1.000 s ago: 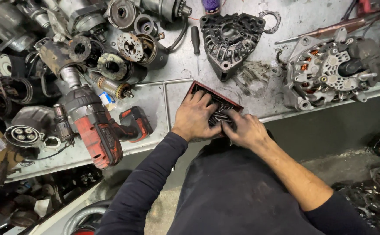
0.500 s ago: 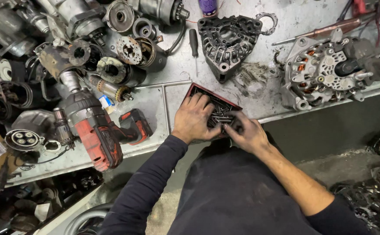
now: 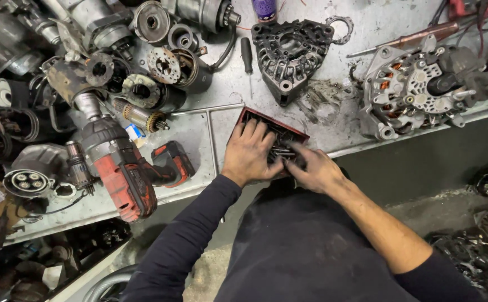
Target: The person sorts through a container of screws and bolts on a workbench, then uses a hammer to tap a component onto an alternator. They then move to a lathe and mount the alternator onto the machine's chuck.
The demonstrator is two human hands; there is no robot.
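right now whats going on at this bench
A person leans over a metal workbench with both hands in a small red case of dark metal bits. The left hand lies flat over the case's contents; the right hand picks among the bits with its fingertips. Beside the left arm lies a red and black cordless impact wrench. A black alternator housing and a partly stripped alternator sit further back, amid many other motor parts.

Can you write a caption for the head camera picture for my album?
Both hands, left hand and right hand, dig in a red tray of small metal parts.
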